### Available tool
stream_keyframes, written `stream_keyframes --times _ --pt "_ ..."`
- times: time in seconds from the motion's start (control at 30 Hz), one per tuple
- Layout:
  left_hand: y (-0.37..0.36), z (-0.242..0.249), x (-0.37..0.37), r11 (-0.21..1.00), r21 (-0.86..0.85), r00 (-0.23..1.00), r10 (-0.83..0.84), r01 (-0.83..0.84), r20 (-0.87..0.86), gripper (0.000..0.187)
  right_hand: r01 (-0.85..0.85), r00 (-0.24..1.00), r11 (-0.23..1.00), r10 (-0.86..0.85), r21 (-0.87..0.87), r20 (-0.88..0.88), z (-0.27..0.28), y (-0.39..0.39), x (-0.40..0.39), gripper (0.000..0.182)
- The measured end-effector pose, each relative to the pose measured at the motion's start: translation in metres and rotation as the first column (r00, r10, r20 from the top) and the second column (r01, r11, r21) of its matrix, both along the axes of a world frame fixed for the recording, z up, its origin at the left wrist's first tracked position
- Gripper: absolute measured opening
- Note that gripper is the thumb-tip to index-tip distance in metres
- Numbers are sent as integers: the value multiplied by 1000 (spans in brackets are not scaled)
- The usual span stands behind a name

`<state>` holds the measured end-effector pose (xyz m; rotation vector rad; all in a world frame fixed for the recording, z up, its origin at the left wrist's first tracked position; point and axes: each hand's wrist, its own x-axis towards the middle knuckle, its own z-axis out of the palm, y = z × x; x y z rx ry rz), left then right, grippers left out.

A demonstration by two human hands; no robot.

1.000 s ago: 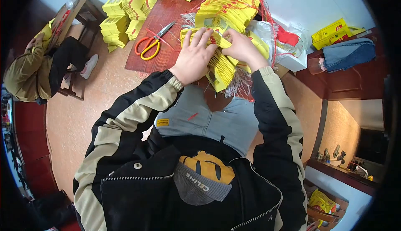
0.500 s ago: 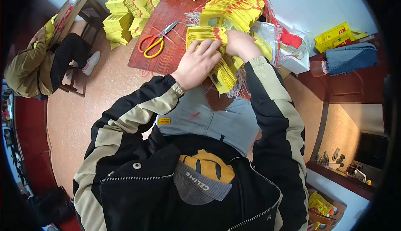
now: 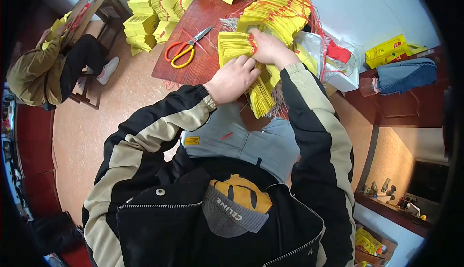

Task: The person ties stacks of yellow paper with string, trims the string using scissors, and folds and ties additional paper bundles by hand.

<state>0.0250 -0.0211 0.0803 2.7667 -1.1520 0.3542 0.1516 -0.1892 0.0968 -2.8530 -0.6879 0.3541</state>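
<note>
A thick bundle of yellow printed papers [image 3: 233, 45] with red marks along its edge lies at the near right of the red wooden board. My left hand [image 3: 234, 79] is closed on its near side, fingers curled against the papers. From the right, my right hand [image 3: 273, 49] grips the bundle's red-marked end, its fingertips partly hidden. Below my hands, another fan of yellow papers [image 3: 261, 97] hangs near my lap with pale string ends [image 3: 278, 104] beside it. Behind lies a long row of yellow papers [image 3: 278, 13] with red strings.
Scissors [image 3: 186, 49] with red and yellow handles lie on the red board [image 3: 166, 71]. A white box [image 3: 344, 79] with red strings stands at right. Yellow stacks [image 3: 141, 28] sit on the floor at left, where another person [image 3: 41, 76] is seated. Folded denim [image 3: 406, 75] lies far right.
My right hand has shifted left and up onto the bundle's red-marked end. My left hand has drawn down a little, its fingers more curled. The view has shifted slightly.
</note>
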Motion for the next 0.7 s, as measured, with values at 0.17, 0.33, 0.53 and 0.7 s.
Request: stream_keyframes --times 0.17,0.33,0.53,0.7 --pt "-2 -4 -3 998 -59 997 22 -26 -75 37 -80 995 997 79 8 64 -1 12 1 56" --pt "3 3 -11 996 -70 980 44 -59 -195 38 -116 992 993 115 26 60 -8 5 -1 60" --pt "24 38 -11 978 -181 984 71 -101 -165 45 -127 988 990 121 57 96 13 -2 -9 73" --pt "51 59 -17 909 -358 964 133 -212 -232 48 34 994 985 -52 170 101 52 -20 -10 90"
